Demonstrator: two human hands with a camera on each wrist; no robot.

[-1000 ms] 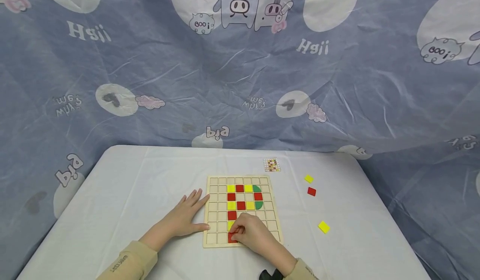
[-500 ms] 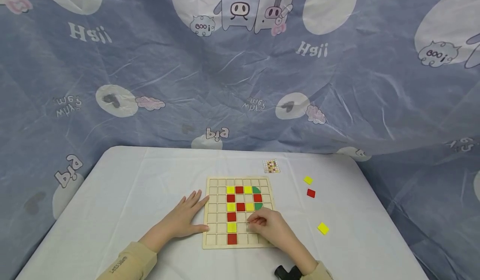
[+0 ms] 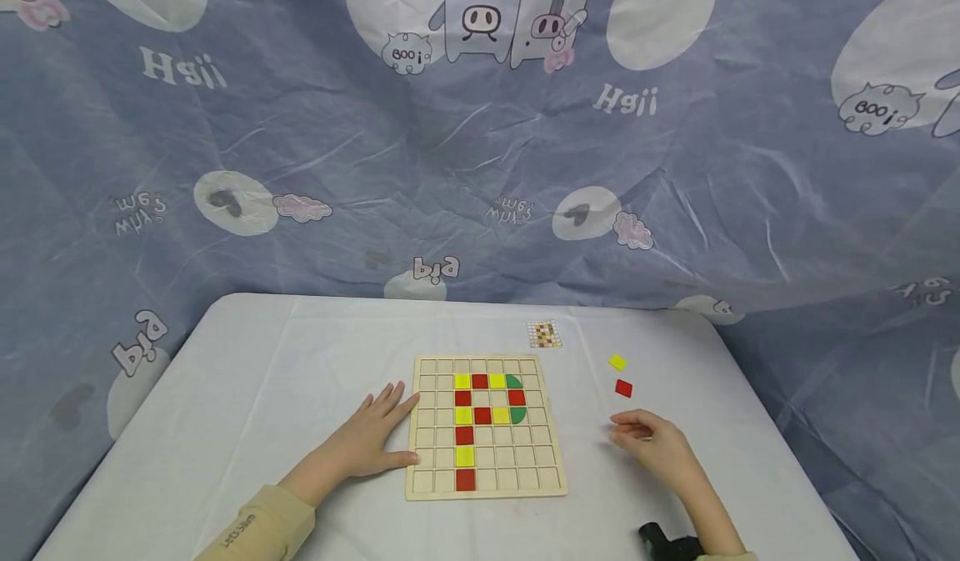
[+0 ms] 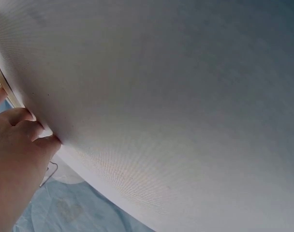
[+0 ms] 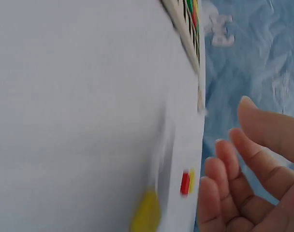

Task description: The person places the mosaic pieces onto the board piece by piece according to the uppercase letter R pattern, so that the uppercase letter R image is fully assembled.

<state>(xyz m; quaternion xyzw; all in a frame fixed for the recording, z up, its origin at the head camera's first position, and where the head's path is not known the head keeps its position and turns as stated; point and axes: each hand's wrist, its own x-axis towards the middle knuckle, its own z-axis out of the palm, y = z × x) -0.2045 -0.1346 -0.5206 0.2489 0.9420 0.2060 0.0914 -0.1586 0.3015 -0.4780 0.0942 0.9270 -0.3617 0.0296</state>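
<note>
A wooden grid board (image 3: 525, 458) lies on the table, with red, yellow and green tiles set in its cells in a P-like shape. My left hand (image 3: 365, 436) is spread flat at the board's left side, its thumb and a fingertip touching the edge. In the left wrist view, the fingers (image 4: 48, 143) meet the board's edge. Right of the board, my right hand (image 3: 660, 448) hovers with loosely bent fingers and nothing between them. It mostly hides a loose yellow tile, whose blurred yellow shape (image 5: 147, 212) shows in the right wrist view, apart from the fingers.
A loose red tile (image 3: 623, 388) and another yellow tile (image 3: 617, 363) lie beyond my right hand. Behind the board is a small printed pattern card (image 3: 543, 334). White cloth covers the table (image 3: 300, 361), and a patterned blue curtain (image 3: 450, 144) hangs behind it.
My right hand has left the lowest red tile, which stays in its cell, and moved right off the board to the loose tiles. The left hand keeps its place.
</note>
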